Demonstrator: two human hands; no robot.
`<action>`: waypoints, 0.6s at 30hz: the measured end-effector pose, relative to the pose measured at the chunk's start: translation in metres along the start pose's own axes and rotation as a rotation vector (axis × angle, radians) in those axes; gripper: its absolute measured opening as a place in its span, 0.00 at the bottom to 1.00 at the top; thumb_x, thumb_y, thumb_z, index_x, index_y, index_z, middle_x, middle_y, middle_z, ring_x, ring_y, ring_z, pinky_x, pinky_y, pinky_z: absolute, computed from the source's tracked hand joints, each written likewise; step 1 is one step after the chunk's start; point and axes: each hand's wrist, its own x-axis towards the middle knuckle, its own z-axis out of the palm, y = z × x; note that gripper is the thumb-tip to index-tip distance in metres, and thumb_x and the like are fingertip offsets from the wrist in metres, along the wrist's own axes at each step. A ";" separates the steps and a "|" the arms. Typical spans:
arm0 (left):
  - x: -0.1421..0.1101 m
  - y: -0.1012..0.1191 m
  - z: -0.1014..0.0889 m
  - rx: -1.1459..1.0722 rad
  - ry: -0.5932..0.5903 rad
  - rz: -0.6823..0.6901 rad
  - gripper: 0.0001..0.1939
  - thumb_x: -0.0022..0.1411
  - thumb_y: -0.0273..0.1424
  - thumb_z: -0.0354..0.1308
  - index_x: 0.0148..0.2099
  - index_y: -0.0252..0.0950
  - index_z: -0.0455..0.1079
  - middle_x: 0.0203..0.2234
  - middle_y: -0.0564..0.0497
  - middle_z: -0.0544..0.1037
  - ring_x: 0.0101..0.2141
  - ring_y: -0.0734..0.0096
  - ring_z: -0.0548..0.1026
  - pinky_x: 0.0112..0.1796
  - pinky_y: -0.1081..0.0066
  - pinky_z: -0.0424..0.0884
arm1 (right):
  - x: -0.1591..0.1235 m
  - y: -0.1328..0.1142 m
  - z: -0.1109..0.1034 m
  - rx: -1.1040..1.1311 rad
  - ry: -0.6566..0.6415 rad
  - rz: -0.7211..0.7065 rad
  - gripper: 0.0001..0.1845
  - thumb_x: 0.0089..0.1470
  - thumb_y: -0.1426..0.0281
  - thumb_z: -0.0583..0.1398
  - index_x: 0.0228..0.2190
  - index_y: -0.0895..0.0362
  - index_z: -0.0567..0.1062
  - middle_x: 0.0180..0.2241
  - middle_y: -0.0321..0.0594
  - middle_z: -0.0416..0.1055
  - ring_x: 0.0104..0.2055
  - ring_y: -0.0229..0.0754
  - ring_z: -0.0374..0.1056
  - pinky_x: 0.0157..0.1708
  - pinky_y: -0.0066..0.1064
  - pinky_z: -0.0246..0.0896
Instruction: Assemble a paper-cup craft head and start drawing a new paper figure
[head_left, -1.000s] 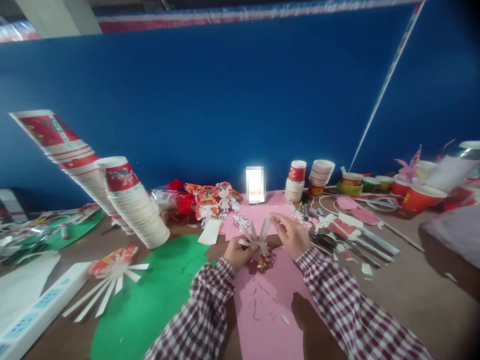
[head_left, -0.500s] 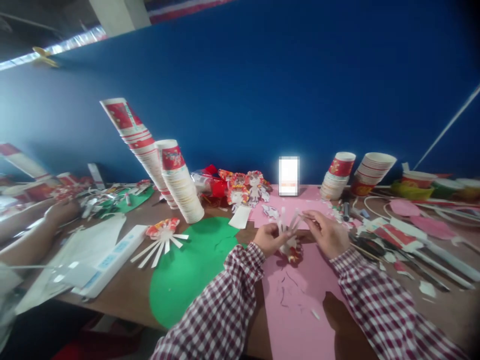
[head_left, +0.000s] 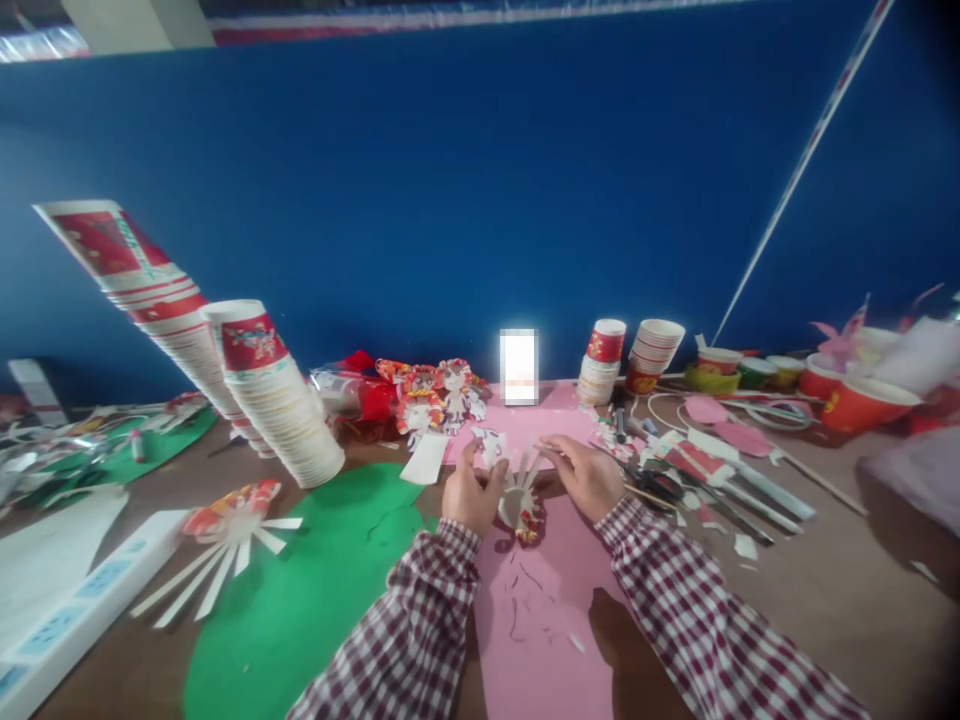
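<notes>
Between my hands is a paper cup (head_left: pixel 516 510) cut into long white strips that fan upward, with a red and orange patterned edge low on it. My left hand (head_left: pixel 472 495) grips its left side, thumb and fingers closed on the strips. With thumb and forefinger together, my right hand (head_left: pixel 589 478) pinches the tip of a strip on the right. Below the cup lies pink paper (head_left: pixel 540 600) with dark pen lines. Another cup cut into strips (head_left: pixel 236 530) rests at the left. Decorated paper figures (head_left: pixel 454 390) stand behind my left hand.
Tall leaning stacks of paper cups (head_left: pixel 277 400) rise at the left, beside green paper (head_left: pixel 300 580) and a white power strip (head_left: pixel 90 595). Shorter cup stacks (head_left: pixel 600 365) stand at the back. Scissors (head_left: pixel 664 485) and paper scraps lie right. A bright screen (head_left: pixel 519 368) faces me.
The view has swung to the right, and the neighbour's arms at the left have left the frame. My left hand has turned more upright around the cup; my right hand still pinches at a strip.
</notes>
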 end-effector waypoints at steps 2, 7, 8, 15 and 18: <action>-0.002 0.003 -0.002 0.075 0.066 0.039 0.32 0.51 0.39 0.56 0.56 0.33 0.54 0.19 0.52 0.72 0.22 0.68 0.70 0.28 0.72 0.64 | 0.000 -0.001 -0.002 0.032 -0.020 0.000 0.12 0.57 0.66 0.50 0.40 0.54 0.69 0.40 0.37 0.72 0.39 0.39 0.68 0.37 0.27 0.60; -0.001 0.009 -0.005 0.266 0.196 0.418 0.23 0.55 0.34 0.52 0.53 0.35 0.56 0.42 0.44 0.70 0.43 0.62 0.67 0.45 0.62 0.61 | 0.001 -0.008 -0.005 0.107 -0.076 0.029 0.13 0.57 0.67 0.49 0.40 0.54 0.70 0.40 0.37 0.72 0.39 0.39 0.68 0.37 0.28 0.62; 0.000 0.009 -0.005 0.285 0.162 0.503 0.18 0.56 0.32 0.51 0.50 0.36 0.60 0.41 0.45 0.70 0.44 0.63 0.67 0.46 0.62 0.60 | 0.001 -0.009 -0.005 0.122 -0.082 0.022 0.12 0.57 0.67 0.49 0.40 0.54 0.70 0.39 0.37 0.72 0.39 0.39 0.68 0.38 0.28 0.62; -0.004 0.002 0.003 0.317 -0.066 0.540 0.11 0.57 0.27 0.48 0.45 0.36 0.60 0.38 0.48 0.71 0.40 0.68 0.67 0.41 0.68 0.63 | 0.000 -0.014 -0.005 0.174 -0.101 -0.031 0.14 0.58 0.67 0.47 0.41 0.53 0.69 0.40 0.37 0.71 0.41 0.39 0.67 0.40 0.30 0.61; -0.003 0.001 0.003 0.343 -0.021 0.502 0.10 0.58 0.28 0.48 0.43 0.35 0.60 0.37 0.47 0.71 0.38 0.67 0.68 0.40 0.66 0.63 | 0.000 -0.014 -0.005 0.176 -0.102 -0.025 0.14 0.58 0.67 0.48 0.41 0.53 0.69 0.40 0.37 0.71 0.41 0.39 0.67 0.40 0.29 0.61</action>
